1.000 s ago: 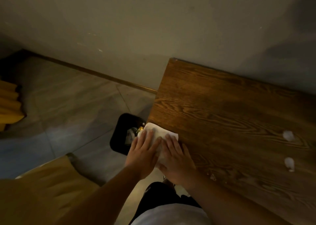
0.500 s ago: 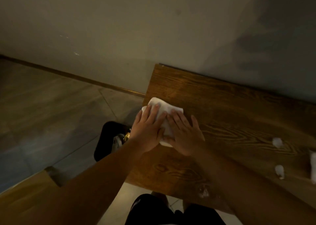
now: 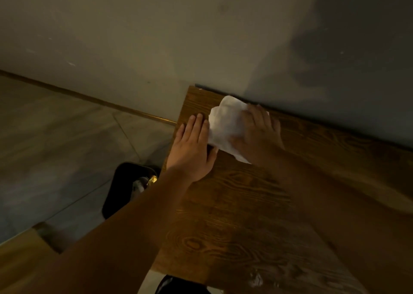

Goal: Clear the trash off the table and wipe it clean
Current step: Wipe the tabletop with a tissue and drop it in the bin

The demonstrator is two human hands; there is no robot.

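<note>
A white cloth point(image 3: 225, 126) lies bunched on the wooden table point(image 3: 245, 204) near its far left corner, close to the wall. My right hand point(image 3: 257, 135) presses flat on the cloth's right part with spread fingers. Beside it, my left hand point(image 3: 192, 146) lies flat on the bare wood with straight fingers, touching the cloth's left edge. A small white scrap or smear point(image 3: 256, 279) sits near the table's front edge.
A black trash bin point(image 3: 120, 188) with some rubbish inside stands on the tiled floor just left of the table, partly behind my left forearm. The grey wall point(image 3: 201, 37) runs along the table's far edge. A yellowish seat corner point(image 3: 20, 255) shows at lower left.
Both hands and the cloth slid from the table's front left edge up to the far left corner by the wall. The left hand came off the cloth onto the wood.
</note>
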